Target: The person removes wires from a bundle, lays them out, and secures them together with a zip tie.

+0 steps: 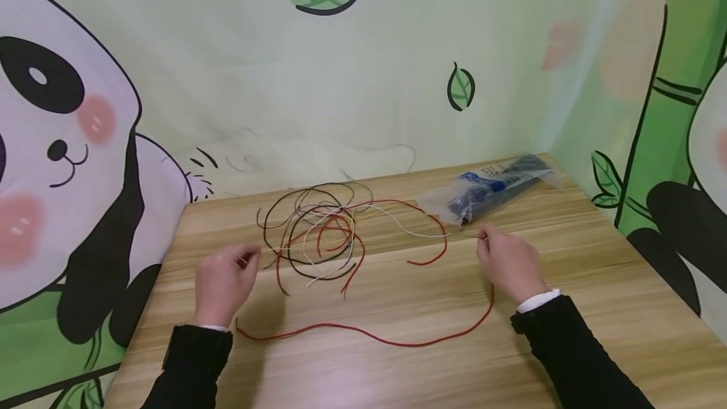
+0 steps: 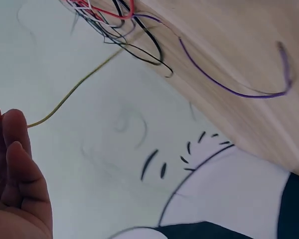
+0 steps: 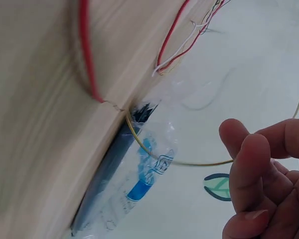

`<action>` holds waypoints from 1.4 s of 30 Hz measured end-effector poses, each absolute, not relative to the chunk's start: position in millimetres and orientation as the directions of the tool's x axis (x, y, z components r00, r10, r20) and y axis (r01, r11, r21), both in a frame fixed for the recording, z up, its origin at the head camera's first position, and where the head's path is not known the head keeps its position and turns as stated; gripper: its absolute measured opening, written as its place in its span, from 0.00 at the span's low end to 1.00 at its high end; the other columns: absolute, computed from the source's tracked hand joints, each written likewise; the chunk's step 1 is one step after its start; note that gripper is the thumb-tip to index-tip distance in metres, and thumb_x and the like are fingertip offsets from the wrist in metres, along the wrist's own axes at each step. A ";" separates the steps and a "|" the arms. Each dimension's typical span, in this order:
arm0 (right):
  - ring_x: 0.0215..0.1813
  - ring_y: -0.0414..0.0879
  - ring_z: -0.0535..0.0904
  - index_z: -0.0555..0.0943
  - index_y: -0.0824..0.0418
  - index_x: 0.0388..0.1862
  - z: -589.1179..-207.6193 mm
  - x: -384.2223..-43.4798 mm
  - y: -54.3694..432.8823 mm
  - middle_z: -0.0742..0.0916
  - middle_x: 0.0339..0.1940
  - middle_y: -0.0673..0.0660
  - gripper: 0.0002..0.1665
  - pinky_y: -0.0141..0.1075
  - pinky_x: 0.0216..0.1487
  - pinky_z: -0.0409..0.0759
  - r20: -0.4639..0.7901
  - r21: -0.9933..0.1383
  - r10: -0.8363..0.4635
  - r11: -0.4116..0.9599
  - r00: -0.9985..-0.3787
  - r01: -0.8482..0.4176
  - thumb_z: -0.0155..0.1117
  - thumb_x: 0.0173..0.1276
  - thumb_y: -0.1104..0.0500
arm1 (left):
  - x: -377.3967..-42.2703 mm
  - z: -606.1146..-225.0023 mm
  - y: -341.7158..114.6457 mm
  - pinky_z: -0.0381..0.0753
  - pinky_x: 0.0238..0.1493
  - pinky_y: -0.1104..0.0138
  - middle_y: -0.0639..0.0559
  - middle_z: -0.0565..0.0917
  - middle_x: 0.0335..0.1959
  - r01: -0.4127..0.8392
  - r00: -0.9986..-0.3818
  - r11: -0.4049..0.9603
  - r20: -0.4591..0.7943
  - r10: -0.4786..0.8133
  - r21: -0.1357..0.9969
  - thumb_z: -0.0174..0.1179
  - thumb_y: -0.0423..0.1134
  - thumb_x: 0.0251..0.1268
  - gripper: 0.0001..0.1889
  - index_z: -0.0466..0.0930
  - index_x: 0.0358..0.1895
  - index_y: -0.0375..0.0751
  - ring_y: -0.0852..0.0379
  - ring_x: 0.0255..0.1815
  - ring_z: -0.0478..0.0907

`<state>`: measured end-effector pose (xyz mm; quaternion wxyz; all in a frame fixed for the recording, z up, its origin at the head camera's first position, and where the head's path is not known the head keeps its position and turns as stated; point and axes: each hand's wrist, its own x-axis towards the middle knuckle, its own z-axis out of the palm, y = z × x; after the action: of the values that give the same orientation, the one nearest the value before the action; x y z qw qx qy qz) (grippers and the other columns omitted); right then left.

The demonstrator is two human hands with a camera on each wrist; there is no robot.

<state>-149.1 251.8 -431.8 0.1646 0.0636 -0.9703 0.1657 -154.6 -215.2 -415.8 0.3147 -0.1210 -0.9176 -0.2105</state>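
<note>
The worktop spread out ahead of both hands, with the tangle of wires lying beyond and between them, a little nearer the left hand than the right hand. A long red wire curved along the near side, running from below the left wrist round to just beside the right wrist. Beyond the right hand, toward the far corner, lay a clear plastic bag with dark contents.

The thin yellow wire was the thing in hand. Its long axis ran crosswise, from one hand to the other, passing by the tangle. The left wrist view showed one end meeting the left fingertips, which were closed together on it. In the right wrist view the wire ran to the curled right fingers, and the head view showed a pinch there. Both hands were narrow, each pinching an end, neither plainly nearer the wire's middle.
</note>
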 end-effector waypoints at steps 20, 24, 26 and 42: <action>0.20 0.39 0.75 0.84 0.55 0.39 -460.4 -111.6 272.1 0.87 0.28 0.51 0.06 0.34 0.21 0.68 0.378 -0.476 0.008 0.859 -0.926 -0.187 0.60 0.66 0.59 | -94.0 -460.7 -245.1 0.70 0.26 0.85 0.48 0.86 0.23 0.237 -0.687 0.857 0.703 -0.185 0.457 0.63 0.27 0.52 0.05 0.86 0.32 0.37 0.63 0.19 0.79; 0.23 0.38 0.77 0.84 0.53 0.32 -463.4 -112.6 274.0 0.84 0.22 0.45 0.04 0.35 0.24 0.71 0.373 -0.460 -0.001 0.868 -0.928 -0.186 0.65 0.65 0.55 | -91.8 -460.2 -242.3 0.71 0.23 0.83 0.49 0.85 0.19 0.191 -0.685 0.869 0.696 -0.214 0.456 0.68 0.30 0.49 0.00 0.86 0.25 0.37 0.64 0.17 0.78; 0.22 0.37 0.75 0.84 0.52 0.29 -463.8 -113.6 275.0 0.83 0.20 0.44 0.05 0.35 0.24 0.71 0.362 -0.453 -0.006 0.873 -0.932 -0.181 0.67 0.64 0.55 | -92.1 -459.5 -239.4 0.70 0.21 0.80 0.50 0.84 0.17 0.165 -0.712 0.877 0.670 -0.212 0.452 0.69 0.29 0.47 0.02 0.85 0.23 0.37 0.62 0.16 0.78; 0.23 0.45 0.67 0.76 0.59 0.30 -461.0 -114.5 283.3 0.75 0.19 0.50 0.02 0.37 0.26 0.65 0.122 -0.448 -0.038 0.890 -0.992 -0.089 0.60 0.56 0.64 | -83.7 -459.0 -234.8 0.68 0.19 0.71 0.67 0.77 0.14 0.170 -0.971 0.829 0.234 0.049 0.532 0.72 0.37 0.50 0.10 0.83 0.17 0.52 0.69 0.15 0.68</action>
<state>-114.5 283.3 -461.0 0.0551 0.0325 -0.9705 0.2326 -83.7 -234.8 -459.0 0.1058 -0.0576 -0.9505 -0.2865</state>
